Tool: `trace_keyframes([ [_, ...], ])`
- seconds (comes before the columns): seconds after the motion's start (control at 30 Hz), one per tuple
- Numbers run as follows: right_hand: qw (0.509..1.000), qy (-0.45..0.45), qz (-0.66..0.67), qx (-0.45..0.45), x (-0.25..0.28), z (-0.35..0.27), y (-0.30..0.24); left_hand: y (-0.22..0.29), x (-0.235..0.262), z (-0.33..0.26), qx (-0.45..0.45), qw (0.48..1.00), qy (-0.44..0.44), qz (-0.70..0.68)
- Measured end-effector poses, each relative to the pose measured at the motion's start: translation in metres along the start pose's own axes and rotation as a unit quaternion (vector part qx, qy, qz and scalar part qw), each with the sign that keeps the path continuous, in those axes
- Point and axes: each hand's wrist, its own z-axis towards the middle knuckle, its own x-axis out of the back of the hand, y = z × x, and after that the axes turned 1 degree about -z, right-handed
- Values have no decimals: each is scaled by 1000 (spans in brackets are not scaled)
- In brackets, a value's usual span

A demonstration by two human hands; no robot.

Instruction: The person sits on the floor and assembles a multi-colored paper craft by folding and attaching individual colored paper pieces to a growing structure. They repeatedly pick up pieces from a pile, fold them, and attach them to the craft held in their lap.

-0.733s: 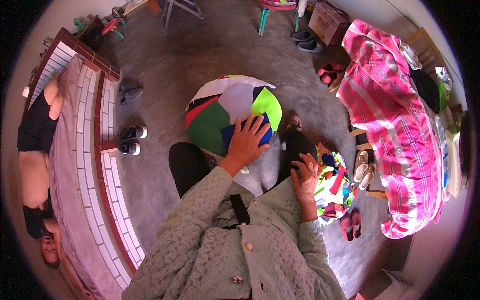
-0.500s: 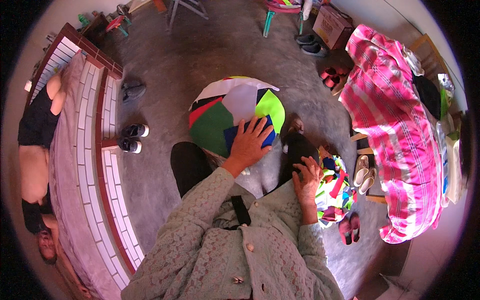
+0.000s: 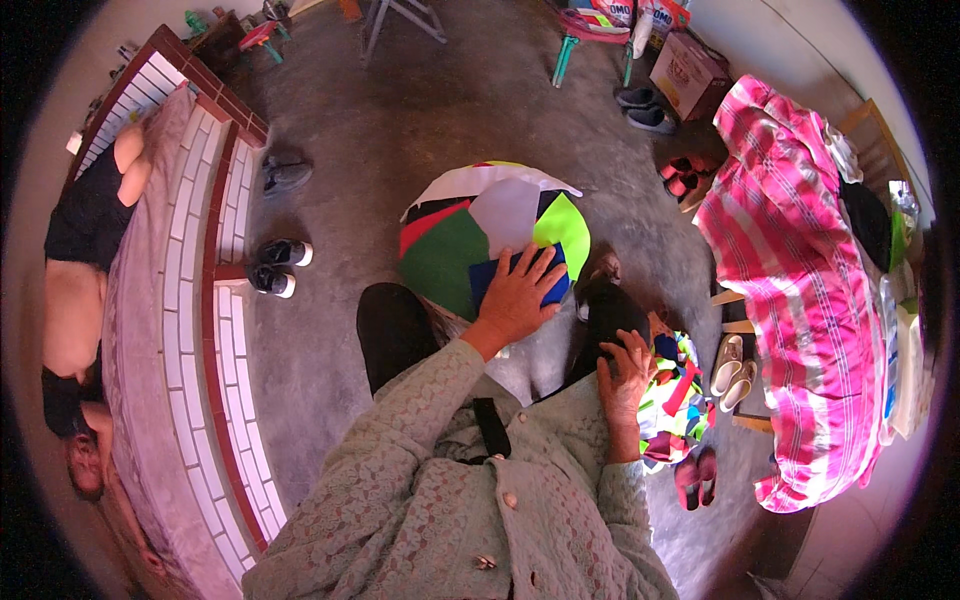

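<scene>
Head view: grey floor [image 3: 320,370], tiled bed [image 3: 190,280] at left, pink plaid cover [image 3: 790,290] at right. The round patchwork [image 3: 435,255] lies ahead, under the left hand [image 3: 518,295], flat and spread on its blue patch [image 3: 481,280]. The right hand [image 3: 625,378] curls beside colourful scraps [image 3: 675,412]; whether it grips anything, I cannot tell.

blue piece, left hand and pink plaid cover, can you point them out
Blue piece [image 3: 483,275], head view: its uncovered left part.
Left hand [image 3: 514,299], head view: back of the hand.
Pink plaid cover [image 3: 798,300], head view: middle of its upper surface.
</scene>
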Motion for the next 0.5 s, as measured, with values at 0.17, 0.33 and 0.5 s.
trace_keyframes([
  [0.17,1000,-2,2,-2,2,0,-1,2,2,0,-1,1000,8,-7],
  [0.33,1000,-1,9,-2,2,0,-1,3,4,-1,-1,1000,14,-13],
  [0.5,1000,-6,6,-6,2,-1,0,3,4,0,0,1000,7,-3],
])
